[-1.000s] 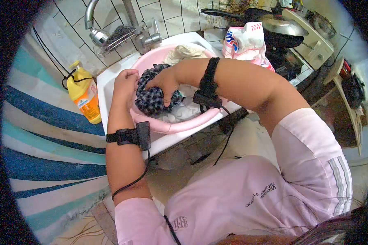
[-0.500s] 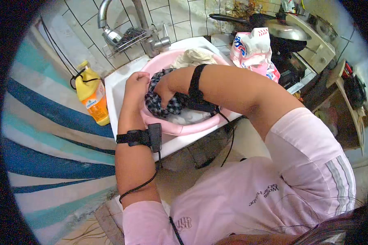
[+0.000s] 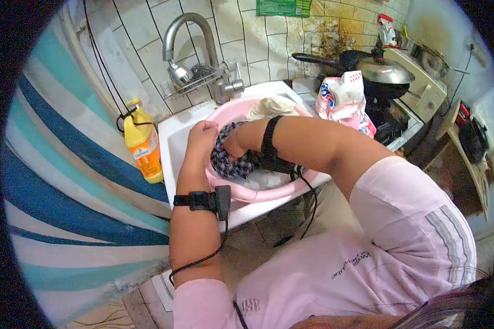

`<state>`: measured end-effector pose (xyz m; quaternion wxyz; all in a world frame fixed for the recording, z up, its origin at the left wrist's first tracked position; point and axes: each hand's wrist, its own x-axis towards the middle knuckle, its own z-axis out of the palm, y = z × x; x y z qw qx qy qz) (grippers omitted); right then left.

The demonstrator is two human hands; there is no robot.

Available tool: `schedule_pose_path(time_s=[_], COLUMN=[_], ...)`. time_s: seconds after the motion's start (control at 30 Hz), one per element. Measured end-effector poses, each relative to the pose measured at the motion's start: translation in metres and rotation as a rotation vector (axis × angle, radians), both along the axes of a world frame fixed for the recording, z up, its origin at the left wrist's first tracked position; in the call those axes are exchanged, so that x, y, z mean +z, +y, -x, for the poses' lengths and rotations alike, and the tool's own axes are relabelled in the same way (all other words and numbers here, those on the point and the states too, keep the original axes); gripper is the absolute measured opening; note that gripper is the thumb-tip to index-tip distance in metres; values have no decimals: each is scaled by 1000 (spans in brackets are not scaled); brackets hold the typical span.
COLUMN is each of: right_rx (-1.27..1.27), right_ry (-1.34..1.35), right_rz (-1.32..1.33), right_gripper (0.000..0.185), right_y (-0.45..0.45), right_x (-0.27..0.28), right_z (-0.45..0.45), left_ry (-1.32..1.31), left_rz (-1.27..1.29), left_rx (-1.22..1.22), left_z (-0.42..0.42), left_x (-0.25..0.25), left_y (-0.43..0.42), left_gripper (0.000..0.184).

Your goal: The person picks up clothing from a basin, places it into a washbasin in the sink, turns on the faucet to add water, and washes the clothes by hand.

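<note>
A dark checked cloth lies bunched in the left part of a pink basin, which stands in a white sink. My left hand is closed at the basin's left rim, against the cloth's edge; its fingertips are partly hidden. My right hand reaches in from the right and grips the cloth from above, fingers curled into the folds. Behind it, a cream cloth rests against the basin's far side. Whitish, sudsy-looking water shows below the right wrist.
Behind the sink rises a metal faucet with a wire rack. A yellow bottle hangs on the left by a black cord. To the right are a white detergent bag and a lidded pan on the stove.
The camera view has tilted up, so the sink and basin appear lower and further right. My right hand has shifted slightly within the checked cloth; my left hand stays at the rim.
</note>
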<state>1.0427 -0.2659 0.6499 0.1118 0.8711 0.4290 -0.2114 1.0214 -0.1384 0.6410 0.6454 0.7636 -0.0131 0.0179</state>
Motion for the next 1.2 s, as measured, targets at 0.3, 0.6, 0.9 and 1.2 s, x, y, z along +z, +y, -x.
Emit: schedule_pose_path(time_s=[0.3,0.6,0.9,1.2], right_rx=[-53,-25,17,27], right_ry=[40,137,185,232], right_rz=[3,-37,-116,-104], right_gripper=[48,61,69,60], right_y=[0,-11,-15,-12], right_x=[0,3,7,-1], right_z=[-2,1,4,-7], left_ry=[-3,13,28,82], left_rz=[14,-75,-20,-33], left_rx=[30,5,-23,-2], left_z=[0,2,7,16], left_x=[-5,1,2,15], left_y=[0,2,1,-7], left_gripper=[13,12,10,8])
